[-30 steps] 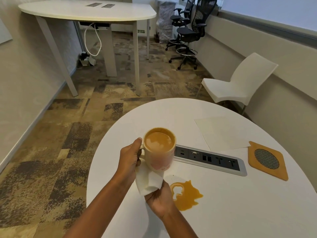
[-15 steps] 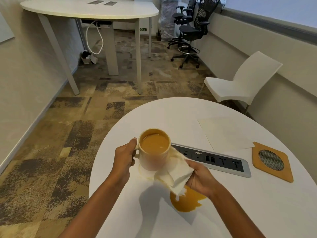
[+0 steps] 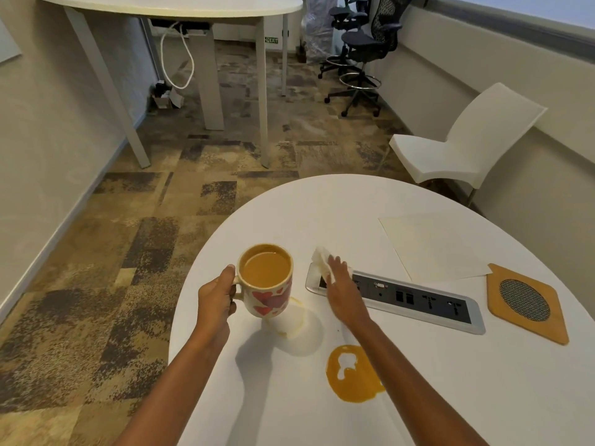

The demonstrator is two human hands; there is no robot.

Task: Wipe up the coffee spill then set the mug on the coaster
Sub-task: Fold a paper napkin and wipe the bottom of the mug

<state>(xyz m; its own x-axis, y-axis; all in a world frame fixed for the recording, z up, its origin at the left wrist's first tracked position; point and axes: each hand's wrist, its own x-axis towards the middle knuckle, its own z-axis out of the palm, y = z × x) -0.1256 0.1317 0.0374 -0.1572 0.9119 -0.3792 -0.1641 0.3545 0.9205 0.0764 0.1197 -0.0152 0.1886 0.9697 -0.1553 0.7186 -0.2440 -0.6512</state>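
Observation:
My left hand (image 3: pixel 216 297) grips the handle of a cream mug (image 3: pixel 266 280) with red hearts, full of coffee, held just above the white round table (image 3: pixel 434 397). My right hand (image 3: pixel 341 284) presses a crumpled white tissue (image 3: pixel 323 261) against the left end of the grey power strip (image 3: pixel 415 300). An orange-brown coffee puddle (image 3: pixel 354 378) lies on the table near my right forearm. A faint coffee ring (image 3: pixel 297 320) marks the table below the mug. The wooden coaster (image 3: pixel 528 302) with a mesh centre sits at the right.
A cream paper sheet (image 3: pixel 434 249) lies behind the power strip. A white chair (image 3: pixel 467 143) stands beyond the table on the right. Another white table (image 3: pixel 180 8) and black office chairs (image 3: pixel 363 43) stand farther back on the patterned carpet.
My right hand moved the tissue from under the mug up to the power strip's left end. The mug shifted slightly left and stays lifted. The puddle is uncovered again.

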